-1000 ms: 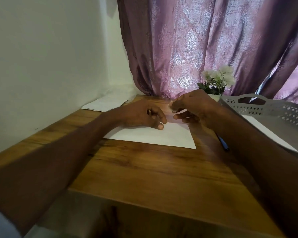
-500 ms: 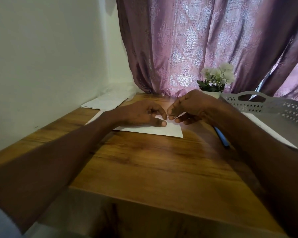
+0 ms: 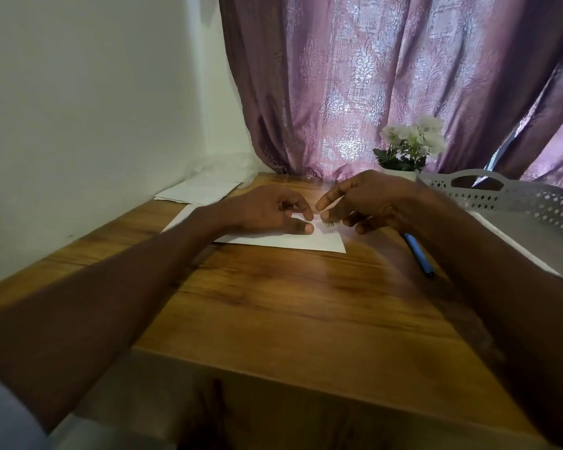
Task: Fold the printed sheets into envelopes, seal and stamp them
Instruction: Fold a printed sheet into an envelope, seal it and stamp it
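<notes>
Left hand presses the envelope flat; right hand pinches a small stamp-like piece just above it; stamping apparently unfinished.

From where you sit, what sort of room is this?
Probably a home desk corner: a wooden table against a white wall, a purple curtain behind, with a small flower pot and a perforated tray.

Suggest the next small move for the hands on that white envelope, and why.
Probably press the right hand down onto the envelope. Its fingertips hover just above the near right corner, seemingly pinching something small, while the left hand pins the envelope to the table.
</notes>
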The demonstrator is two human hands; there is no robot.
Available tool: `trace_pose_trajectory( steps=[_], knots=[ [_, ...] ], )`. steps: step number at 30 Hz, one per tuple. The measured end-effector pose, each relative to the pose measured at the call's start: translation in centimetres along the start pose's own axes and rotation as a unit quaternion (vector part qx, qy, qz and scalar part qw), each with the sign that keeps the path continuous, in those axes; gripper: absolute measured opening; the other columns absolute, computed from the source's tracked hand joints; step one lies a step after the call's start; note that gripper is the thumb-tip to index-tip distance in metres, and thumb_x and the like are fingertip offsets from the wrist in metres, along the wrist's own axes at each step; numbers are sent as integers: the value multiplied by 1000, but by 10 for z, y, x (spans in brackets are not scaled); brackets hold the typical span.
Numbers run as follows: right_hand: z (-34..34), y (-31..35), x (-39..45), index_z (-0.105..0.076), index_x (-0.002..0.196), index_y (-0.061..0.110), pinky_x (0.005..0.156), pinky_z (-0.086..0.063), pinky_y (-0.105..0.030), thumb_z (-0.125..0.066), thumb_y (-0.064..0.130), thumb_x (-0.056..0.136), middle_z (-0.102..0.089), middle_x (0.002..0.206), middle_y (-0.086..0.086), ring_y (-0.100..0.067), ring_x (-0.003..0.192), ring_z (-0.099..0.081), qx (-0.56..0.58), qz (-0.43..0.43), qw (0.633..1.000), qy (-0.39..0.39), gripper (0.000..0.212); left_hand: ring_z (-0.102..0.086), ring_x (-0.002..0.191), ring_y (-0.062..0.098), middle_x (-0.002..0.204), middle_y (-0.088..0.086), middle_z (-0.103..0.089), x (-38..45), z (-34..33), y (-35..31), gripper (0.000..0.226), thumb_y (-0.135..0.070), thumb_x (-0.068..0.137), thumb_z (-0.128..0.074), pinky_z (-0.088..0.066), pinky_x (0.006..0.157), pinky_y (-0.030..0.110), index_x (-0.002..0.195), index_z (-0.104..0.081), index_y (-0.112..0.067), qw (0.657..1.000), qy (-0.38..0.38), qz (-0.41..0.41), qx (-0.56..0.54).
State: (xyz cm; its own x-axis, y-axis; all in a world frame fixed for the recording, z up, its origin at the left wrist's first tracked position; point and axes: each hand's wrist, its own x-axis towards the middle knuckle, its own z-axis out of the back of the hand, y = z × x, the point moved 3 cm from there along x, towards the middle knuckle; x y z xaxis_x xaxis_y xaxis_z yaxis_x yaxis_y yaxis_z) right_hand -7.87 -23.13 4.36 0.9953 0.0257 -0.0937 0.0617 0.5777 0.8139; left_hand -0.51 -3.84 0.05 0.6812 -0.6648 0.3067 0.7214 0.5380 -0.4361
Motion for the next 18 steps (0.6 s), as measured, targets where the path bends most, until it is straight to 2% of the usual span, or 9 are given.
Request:
trace_pose_trajectory(
  steps=[5, 9, 12, 18],
  knots=[
    [-7, -2, 2, -78, 99, 0, 45, -51, -22, -73, -3, 87, -71, 77, -12, -10, 47, -59, -9, 9, 999, 47, 13, -57, 97, -16, 104, -37, -66, -2, 3, 1, 29, -74, 78, -69, -42, 74, 21, 102, -70, -57, 1000, -13, -2, -1],
    [-5, -3, 4, -79, 94, 8, 51, -55, -24, -77, -2, 84, -75, 74, -11, -13, 56, -66, -72, 18, 994, 76, 14, -59, 94, -10, 103, -32, -67, -1, 1, 0, 27, -65, 83, -74, -43, 74, 19, 106, -72, -49, 1000, -3, -2, -8],
    [-4, -4, 5, -80, 99, 7, 53, -57, -24, -83, 2, 80, -77, 75, -6, -10, 59, -69, -97, 25, 990, 98, 19, -59, 94, -14, 98, -38, -66, -1, 1, 1, 28, -59, 86, -75, -41, 75, 17, 108, -75, -41, 1000, 1, -1, -5],
    [2, -7, 7, -80, 96, 8, 58, -60, -23, -80, -1, 81, -76, 74, -8, -11, 61, -71, -87, 21, 985, 145, 17, -60, 99, -10, 107, -30, -69, 0, 1, 2, 43, -76, 74, -69, -44, 81, 22, 106, -74, -48, 1000, 1, 4, -6]
  ],
)
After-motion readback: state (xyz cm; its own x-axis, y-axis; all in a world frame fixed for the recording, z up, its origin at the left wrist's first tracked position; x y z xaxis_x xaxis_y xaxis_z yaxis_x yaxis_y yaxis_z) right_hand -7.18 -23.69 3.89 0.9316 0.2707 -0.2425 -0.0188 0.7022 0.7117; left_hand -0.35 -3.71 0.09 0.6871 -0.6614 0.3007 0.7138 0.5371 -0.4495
